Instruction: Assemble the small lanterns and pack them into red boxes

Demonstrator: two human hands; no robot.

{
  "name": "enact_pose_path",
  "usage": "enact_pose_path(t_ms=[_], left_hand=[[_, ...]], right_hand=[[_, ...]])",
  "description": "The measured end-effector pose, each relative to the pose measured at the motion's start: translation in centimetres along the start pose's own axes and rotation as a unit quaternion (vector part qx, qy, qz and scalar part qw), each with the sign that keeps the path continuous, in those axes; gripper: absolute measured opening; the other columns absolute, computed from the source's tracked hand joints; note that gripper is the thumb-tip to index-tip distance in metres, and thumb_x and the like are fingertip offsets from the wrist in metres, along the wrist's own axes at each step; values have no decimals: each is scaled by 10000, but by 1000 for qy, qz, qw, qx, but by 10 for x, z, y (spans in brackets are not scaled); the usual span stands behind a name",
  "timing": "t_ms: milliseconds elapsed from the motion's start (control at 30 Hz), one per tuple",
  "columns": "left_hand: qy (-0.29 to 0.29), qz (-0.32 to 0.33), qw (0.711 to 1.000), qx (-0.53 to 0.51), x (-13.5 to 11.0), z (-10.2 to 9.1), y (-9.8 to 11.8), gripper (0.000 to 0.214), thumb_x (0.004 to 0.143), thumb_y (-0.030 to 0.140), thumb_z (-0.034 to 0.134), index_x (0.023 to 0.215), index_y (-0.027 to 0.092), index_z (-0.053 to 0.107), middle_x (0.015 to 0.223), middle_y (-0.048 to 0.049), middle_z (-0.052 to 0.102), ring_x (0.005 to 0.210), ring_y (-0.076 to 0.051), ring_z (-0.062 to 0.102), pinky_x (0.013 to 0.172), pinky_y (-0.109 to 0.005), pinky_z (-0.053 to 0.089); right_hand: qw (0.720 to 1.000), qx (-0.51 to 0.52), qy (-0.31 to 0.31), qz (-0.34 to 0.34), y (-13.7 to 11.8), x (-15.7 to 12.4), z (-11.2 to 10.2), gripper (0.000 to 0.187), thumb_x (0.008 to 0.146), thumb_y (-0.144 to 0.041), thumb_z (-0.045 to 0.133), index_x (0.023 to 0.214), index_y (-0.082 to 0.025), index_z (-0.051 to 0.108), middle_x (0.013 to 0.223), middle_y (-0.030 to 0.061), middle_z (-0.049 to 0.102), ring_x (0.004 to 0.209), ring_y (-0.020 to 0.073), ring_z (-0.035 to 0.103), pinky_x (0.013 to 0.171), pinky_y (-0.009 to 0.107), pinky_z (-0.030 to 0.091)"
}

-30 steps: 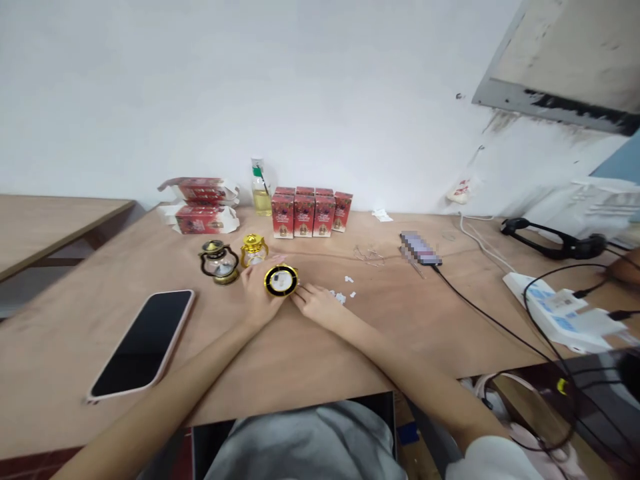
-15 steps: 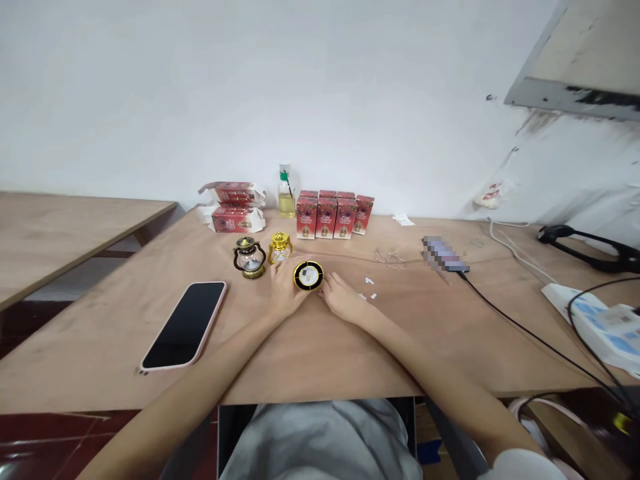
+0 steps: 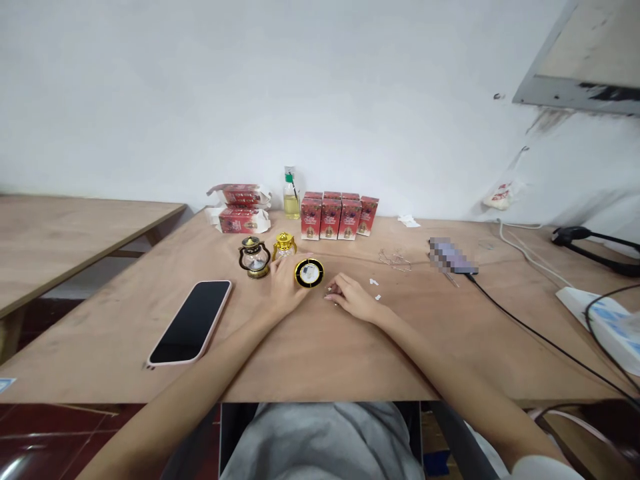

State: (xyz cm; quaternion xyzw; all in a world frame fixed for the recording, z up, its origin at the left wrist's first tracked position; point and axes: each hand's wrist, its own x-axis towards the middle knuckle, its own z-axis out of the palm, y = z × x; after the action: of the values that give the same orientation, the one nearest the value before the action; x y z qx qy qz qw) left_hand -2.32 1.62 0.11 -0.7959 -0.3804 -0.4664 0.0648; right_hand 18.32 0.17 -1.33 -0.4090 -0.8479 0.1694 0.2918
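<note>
My left hand (image 3: pixel 286 288) grips a small gold-and-black lantern (image 3: pixel 309 273) tipped over so its round base faces me. My right hand (image 3: pixel 353 297) rests on the wooden table (image 3: pixel 310 347) just right of the lantern, its fingers curled in a pinch on something too small to make out. Two more little lanterns stand behind my left hand: a dark bronze lantern (image 3: pixel 254 257) and a gold lantern (image 3: pixel 284 245). Small white bits (image 3: pixel 373 285) lie on the table right of my right hand.
A black phone in a pink case (image 3: pixel 192 323) lies at the left. Red boxes (image 3: pixel 338 216) stand in a row by the wall, with two opened boxes (image 3: pixel 241 208) and a small bottle (image 3: pixel 291 194). Wire handles (image 3: pixel 395 259), a cable (image 3: pixel 540 337) and a power strip (image 3: pixel 603 325) lie at the right.
The view has swung left. My right hand has drawn slightly away from the lantern's base and curled its fingers. My left hand keeps hold of the lantern.
</note>
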Motion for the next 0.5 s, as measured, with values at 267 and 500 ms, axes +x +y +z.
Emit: enact_pose_path(t_ms=[267,500], left_hand=[[21,69,997,-37,2,2,3,233,834,334,571,1019,200,525,1014,-64,683,969,-206,626,921,-371,378],[-4,94,995,-43,3,0,5,236,841,339,557,1027,198,525,1047,-76,679,967,-206,620,880,-365,392]], right_hand=[[999,-47,5,27,2,3,0,134,838,-283,632,840,-159,582,886,45,537,815,164,549,769,303,450],[984,-179,-1,-20,2,4,4,181,908,-308,521,878,-140,583,890,76,571,824,186,550,742,306,443]])
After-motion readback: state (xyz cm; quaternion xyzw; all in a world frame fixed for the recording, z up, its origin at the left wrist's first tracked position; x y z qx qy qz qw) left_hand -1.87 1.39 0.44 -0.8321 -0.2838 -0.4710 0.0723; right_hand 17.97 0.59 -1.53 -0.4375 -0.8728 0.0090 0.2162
